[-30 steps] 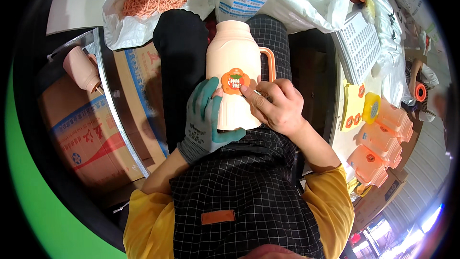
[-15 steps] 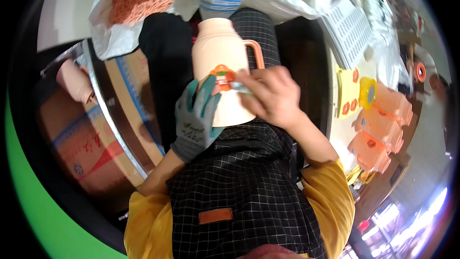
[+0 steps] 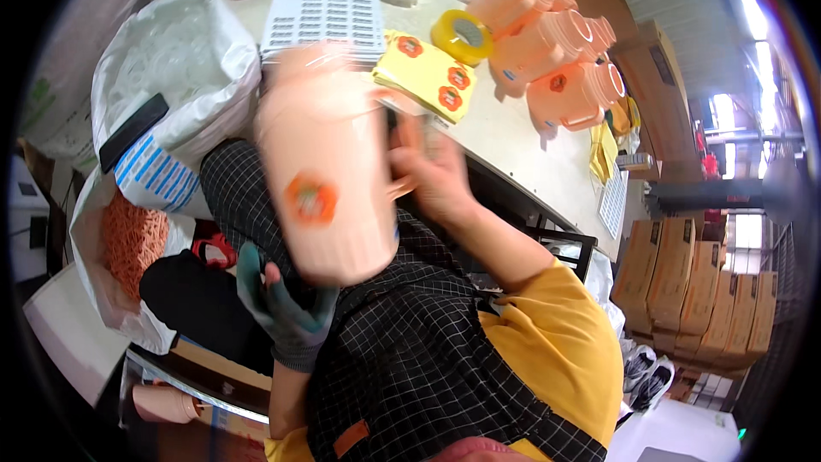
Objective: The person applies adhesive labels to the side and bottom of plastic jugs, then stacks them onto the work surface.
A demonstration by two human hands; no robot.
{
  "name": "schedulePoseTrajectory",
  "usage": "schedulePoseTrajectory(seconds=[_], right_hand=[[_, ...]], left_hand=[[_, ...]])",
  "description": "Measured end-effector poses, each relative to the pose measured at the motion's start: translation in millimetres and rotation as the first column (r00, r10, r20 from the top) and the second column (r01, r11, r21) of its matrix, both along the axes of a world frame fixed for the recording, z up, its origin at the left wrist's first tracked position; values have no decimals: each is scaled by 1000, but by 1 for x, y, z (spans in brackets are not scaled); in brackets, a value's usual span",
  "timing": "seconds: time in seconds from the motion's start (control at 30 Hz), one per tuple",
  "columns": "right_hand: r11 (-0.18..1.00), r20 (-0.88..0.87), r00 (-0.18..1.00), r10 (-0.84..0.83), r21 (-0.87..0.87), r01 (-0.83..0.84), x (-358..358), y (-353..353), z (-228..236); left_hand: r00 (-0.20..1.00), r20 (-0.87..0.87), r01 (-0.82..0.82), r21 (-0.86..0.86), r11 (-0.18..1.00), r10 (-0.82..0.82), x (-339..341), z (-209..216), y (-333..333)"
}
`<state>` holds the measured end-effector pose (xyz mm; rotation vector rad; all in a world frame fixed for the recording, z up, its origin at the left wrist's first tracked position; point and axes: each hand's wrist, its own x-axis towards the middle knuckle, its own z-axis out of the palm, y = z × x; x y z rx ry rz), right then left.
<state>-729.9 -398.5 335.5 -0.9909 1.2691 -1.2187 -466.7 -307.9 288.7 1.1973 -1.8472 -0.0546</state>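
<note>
A peach plastic thermos jug [image 3: 333,154], blurred by motion, is raised over my lap. My bare right hand [image 3: 440,173] grips it by the handle on its right side. An orange sticker with a dark green middle [image 3: 310,198] sits on the lower part of its front. My left hand [image 3: 286,306], in a grey-green glove with a bare fingertip showing, is just below and left of the jug's base. Its fingers are apart and hold nothing; whether they brush the jug is hard to tell.
On the table [image 3: 522,178] are a label sheet [image 3: 329,13], yellow sticker sheets [image 3: 423,73], a yellow tape roll [image 3: 462,37] and several peach jugs [image 3: 573,94]. White sacks [image 3: 171,68] stand at the left. Another peach jug [image 3: 162,403] lies in a box at lower left.
My right hand has gone from the sticker to the handle and lifted the jug off my lap. My left hand has let go of it. The view has swung right toward the table.
</note>
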Motion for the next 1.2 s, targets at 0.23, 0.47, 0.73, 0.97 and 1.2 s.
schedulePoseTrajectory(seconds=[0.23, 0.47, 0.73, 0.97, 1.2], right_hand=[[631, -648, 75, -758, -698, 338, -203, 48, -36], [502, -688, -272, -673, -695, 515, -316, -38, -76], [694, -871, -477, -115, -414, 589, -330, 55, -143], [595, -685, -725, 69, -555, 582, -382, -15, -109], [876, -827, -347, -442, -314, -367, -141, -85, -96]], left_hand=[[979, 8, 198, 200, 960, -204, -47, -13, 1], [992, -26, 127, 289, 949, -124, -25, -16, -11], [900, -3, -421, 248, 873, 436, 93, -15, 36], [299, 143, -926, 282, 251, 943, 283, -175, 107], [140, 245, -862, 507, -4, 959, 446, -259, 238]])
